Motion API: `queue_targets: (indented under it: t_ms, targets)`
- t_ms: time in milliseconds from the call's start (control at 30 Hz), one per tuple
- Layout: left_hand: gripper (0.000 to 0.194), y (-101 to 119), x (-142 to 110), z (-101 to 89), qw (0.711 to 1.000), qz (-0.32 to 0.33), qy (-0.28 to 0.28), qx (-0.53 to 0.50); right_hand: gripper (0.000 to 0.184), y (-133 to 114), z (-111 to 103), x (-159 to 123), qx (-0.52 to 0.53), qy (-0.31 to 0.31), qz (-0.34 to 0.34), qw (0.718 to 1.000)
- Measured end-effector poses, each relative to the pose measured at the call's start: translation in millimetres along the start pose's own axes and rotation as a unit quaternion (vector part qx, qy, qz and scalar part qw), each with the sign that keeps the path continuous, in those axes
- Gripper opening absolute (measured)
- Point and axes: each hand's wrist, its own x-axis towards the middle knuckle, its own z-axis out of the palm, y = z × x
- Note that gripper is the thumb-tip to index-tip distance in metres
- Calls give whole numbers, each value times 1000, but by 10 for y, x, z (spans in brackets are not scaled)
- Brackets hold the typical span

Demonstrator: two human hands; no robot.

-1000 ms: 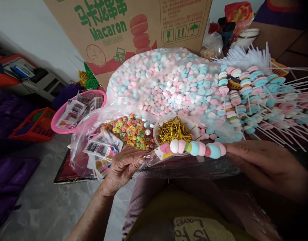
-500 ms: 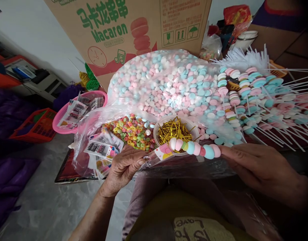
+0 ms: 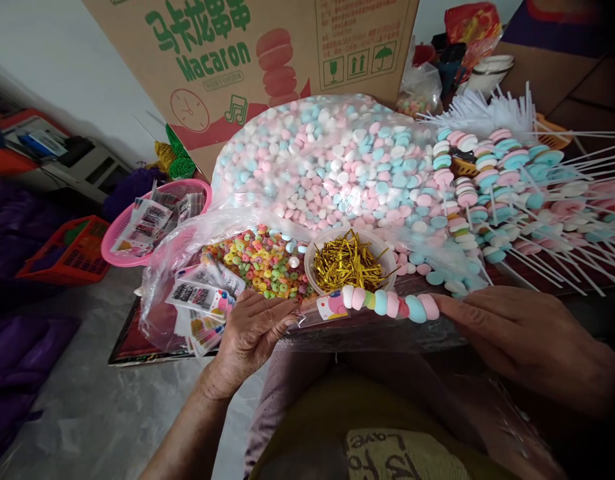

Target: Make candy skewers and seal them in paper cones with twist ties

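My left hand (image 3: pixel 257 327) pinches one end of a small clear bag (image 3: pixel 332 306) printed with pink and yellow shapes. A skewer of marshmallow candies (image 3: pixel 387 304) in white, pink, blue and green lies nearly level, its white end at the bag's other end; whether it is inside I cannot tell. My right hand (image 3: pixel 522 327) is closed at the skewer's pink end, and the stick there is hidden. Just behind the skewer stands a round tub (image 3: pixel 318 287) of gold twist ties (image 3: pixel 350 260). Ring-shaped gummies (image 3: pixel 260 260) lie left of the tub.
A large clear bag of marshmallows (image 3: pixel 332 153) fills the middle, before a cardboard box (image 3: pixel 207 100). Finished skewers (image 3: pixel 517 200) with white sticks pile up at the right. Printed bags (image 3: pixel 202 300) lie near my left hand; a pink basket (image 3: pixel 120 250) holds more.
The bag and the skewer's white end have dropped slightly, and the skewer lies more level. My left hand has shifted slightly right. Both hands keep their grip.
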Motion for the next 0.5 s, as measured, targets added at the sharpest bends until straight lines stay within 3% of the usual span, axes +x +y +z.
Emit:
queue_targets:
  t_ms: [133, 300, 500]
  targets:
    - [15, 2, -23, 17, 1000, -18, 10, -17, 36, -44, 32, -20, 45, 11, 8, 999]
    - [16, 1, -55, 41, 997, -70, 35, 11, 36, -95, 62, -38, 29, 7, 1, 1000]
    - [15, 5, 2, 14, 1000, -12, -13, 4, 41, -85, 51, -14, 108, 0, 20, 994]
